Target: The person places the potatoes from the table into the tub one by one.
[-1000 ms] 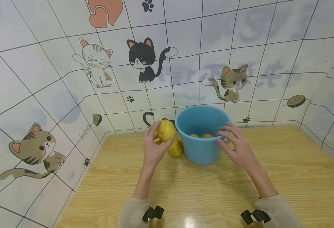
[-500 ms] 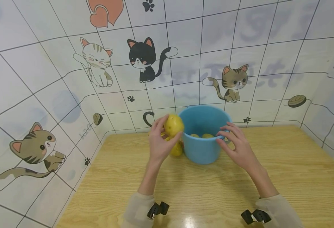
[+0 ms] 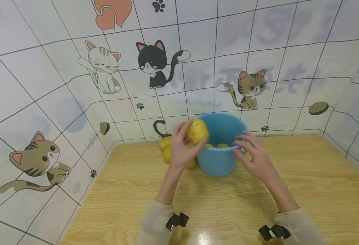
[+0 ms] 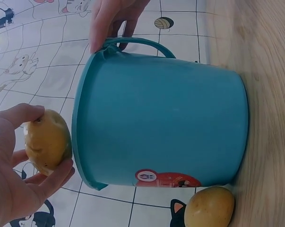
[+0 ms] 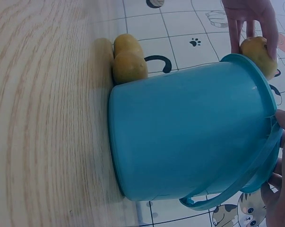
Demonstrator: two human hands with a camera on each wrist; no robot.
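My left hand (image 3: 182, 148) holds a yellow potato (image 3: 198, 131) between thumb and fingers, up at the left rim of a blue bucket (image 3: 217, 163). In the left wrist view the same potato (image 4: 48, 142) sits just outside the bucket's mouth. My right hand (image 3: 254, 158) grips the bucket's rim on the right side, thumb outside and fingers over the edge. Inside the bucket lie a few potatoes (image 3: 222, 146), partly hidden by the front wall. More potatoes (image 3: 165, 143) rest on the table left of the bucket, some behind my left hand.
The bucket stands upright on a wooden table (image 3: 130, 190), near the tiled wall (image 3: 194, 98) printed with cartoon cats. Its handle (image 5: 232, 182) hangs down on the right side. A red label (image 4: 167, 178) shows on the bucket's left side.
My left hand has carried the potato up and to the right, from beside the bucket to its rim. Potatoes on the table behind it now show. The right hand stays on the rim.
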